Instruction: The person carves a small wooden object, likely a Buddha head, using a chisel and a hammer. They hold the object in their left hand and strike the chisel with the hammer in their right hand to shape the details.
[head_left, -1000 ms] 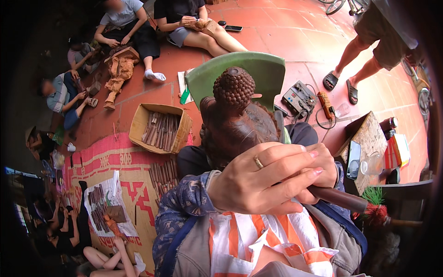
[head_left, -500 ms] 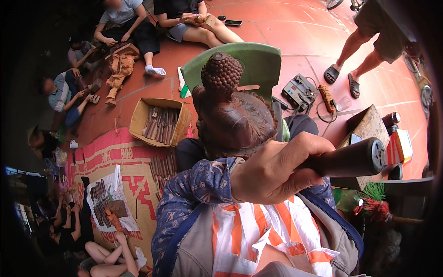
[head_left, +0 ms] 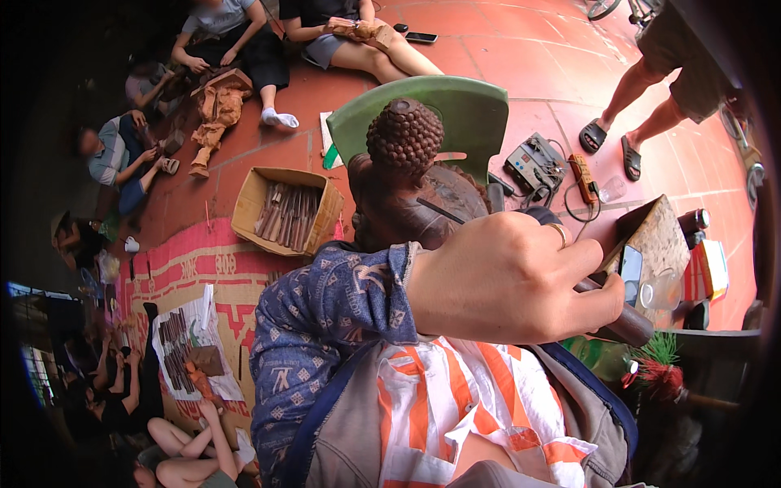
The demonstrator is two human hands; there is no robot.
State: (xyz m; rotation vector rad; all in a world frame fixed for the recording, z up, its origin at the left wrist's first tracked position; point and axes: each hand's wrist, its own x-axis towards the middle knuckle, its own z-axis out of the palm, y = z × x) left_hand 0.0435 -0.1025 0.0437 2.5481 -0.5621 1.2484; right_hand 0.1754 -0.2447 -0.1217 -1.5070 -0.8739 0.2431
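My left hand (head_left: 504,281), in a blue patterned sleeve, reaches across my front to the right. Its fingers are closed round a dark cylindrical tool handle (head_left: 630,324), whose rounded end sticks out at the lower right. Just beyond the hand stands a dark brown carved wooden statue (head_left: 386,199) with a head of small knobs, its lower part hidden by my hand and sleeve. A thin dark rod (head_left: 439,210) shows in front of the statue; whether it belongs to the held tool, I cannot tell. My right hand does not show.
A green chair (head_left: 476,106) stands behind the statue. To the left are a cardboard box (head_left: 325,220) of chisels and more chisels on white paper (head_left: 211,313). At right lie a control box (head_left: 535,167) and an orange power strip (head_left: 582,179). Several people sit around; one stands at right.
My left hand has rolled over, back now upward, and shifted slightly right. The handle's end has swung down and left. The thin rod has come into sight.
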